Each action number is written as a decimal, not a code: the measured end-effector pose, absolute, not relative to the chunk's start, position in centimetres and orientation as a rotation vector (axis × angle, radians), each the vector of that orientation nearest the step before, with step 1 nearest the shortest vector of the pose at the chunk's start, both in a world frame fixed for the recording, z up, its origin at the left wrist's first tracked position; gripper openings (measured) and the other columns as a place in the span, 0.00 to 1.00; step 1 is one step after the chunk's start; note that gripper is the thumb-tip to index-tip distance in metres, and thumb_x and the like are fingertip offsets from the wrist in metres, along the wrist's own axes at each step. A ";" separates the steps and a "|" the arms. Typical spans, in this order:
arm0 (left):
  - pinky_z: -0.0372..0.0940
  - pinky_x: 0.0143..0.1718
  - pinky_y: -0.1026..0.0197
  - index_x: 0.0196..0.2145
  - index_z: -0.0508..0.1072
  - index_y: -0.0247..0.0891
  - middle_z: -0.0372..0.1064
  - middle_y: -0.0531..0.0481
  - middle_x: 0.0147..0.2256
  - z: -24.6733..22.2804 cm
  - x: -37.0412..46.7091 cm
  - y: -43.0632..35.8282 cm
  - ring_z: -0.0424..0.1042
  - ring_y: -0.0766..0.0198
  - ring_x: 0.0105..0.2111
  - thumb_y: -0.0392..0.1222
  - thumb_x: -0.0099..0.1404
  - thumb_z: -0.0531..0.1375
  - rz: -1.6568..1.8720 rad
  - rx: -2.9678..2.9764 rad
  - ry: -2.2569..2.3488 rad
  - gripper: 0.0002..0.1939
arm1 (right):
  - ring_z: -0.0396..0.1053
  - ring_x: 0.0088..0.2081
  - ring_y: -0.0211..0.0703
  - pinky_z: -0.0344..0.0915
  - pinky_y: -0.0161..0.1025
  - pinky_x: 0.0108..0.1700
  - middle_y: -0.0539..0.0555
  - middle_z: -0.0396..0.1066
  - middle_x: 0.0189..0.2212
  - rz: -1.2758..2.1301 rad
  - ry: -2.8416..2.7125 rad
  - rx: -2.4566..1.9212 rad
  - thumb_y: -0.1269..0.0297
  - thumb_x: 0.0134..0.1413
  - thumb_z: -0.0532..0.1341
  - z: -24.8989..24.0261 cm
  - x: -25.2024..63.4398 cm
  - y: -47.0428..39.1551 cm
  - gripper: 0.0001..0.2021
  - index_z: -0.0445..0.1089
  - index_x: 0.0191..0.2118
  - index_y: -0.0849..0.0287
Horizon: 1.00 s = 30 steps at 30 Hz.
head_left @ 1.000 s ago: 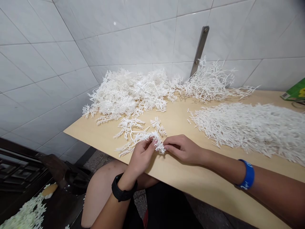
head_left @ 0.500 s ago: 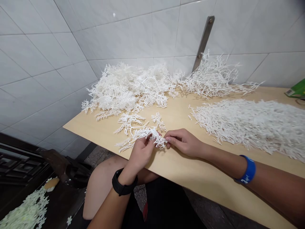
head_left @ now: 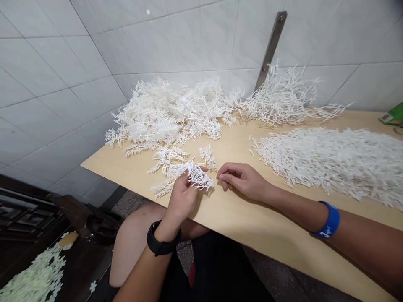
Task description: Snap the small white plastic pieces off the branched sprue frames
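My left hand (head_left: 181,200), with a black band on its wrist, is closed around a white plastic branched sprig (head_left: 201,178) whose thin prongs fan out past the fingers toward the right. A short gap to the right of those prongs is my right hand (head_left: 242,180), above the wooden tabletop (head_left: 239,222). Its fingers are curled in with the thumb against them; anything between the fingertips is hidden or too small to make out. Loose white sprigs (head_left: 170,157) lie just behind my left hand, and a small one (head_left: 208,157) lies beyond its fingertips.
At the back are a large heap of white sprigs (head_left: 166,111) and a pile of longer bare branches (head_left: 283,100). A broad pile of small white pieces (head_left: 333,159) spreads on the right. A metal bracket (head_left: 270,52) is fixed to the tiled wall. A green box (head_left: 392,115) sits far right.
My right hand has come away from the tip of the sprig, leaving a gap. My left hand still holds the sprig and has turned it slightly. The view has shifted a little.
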<state>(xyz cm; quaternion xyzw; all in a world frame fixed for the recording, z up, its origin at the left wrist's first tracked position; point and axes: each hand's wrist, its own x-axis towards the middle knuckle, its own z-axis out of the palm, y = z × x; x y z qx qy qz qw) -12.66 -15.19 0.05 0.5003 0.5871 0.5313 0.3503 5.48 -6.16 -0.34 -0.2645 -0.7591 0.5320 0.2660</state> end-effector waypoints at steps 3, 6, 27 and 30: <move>0.65 0.41 0.62 0.42 0.78 0.36 0.74 0.51 0.32 0.0 -12.7 -15.1 0.72 0.62 0.35 0.35 0.58 0.57 1.381 1.299 1.524 0.15 | 0.65 0.24 0.37 0.61 0.35 0.32 0.49 0.68 0.20 1.478 -2.046 -0.745 0.61 0.59 0.58 -0.1 5.5 -6.3 0.10 0.68 0.30 0.60; 0.65 0.42 0.61 0.41 0.78 0.36 0.75 0.51 0.32 -0.1 -12.7 -15.1 0.72 0.61 0.35 0.35 0.58 0.57 1.392 1.297 1.523 0.14 | 0.63 0.23 0.36 0.59 0.35 0.31 0.48 0.67 0.18 1.452 -2.079 -0.778 0.61 0.58 0.58 0.2 5.6 -6.4 0.10 0.67 0.28 0.59; 0.64 0.40 0.63 0.39 0.77 0.35 0.75 0.51 0.33 -0.1 -12.7 -15.0 0.72 0.62 0.35 0.34 0.57 0.58 1.379 1.264 1.471 0.13 | 0.56 0.21 0.33 0.51 0.34 0.26 0.46 0.61 0.17 1.306 -2.240 -0.716 0.55 0.59 0.60 0.2 5.5 -6.2 0.18 0.66 0.22 0.60; 0.64 0.41 0.63 0.39 0.77 0.34 0.76 0.51 0.34 0.0 -12.7 -15.0 0.72 0.62 0.37 0.34 0.57 0.58 1.365 1.270 1.488 0.12 | 0.57 0.22 0.33 0.52 0.34 0.27 0.46 0.62 0.17 1.252 -2.284 -0.696 0.56 0.61 0.58 0.1 5.6 -6.3 0.19 0.65 0.22 0.60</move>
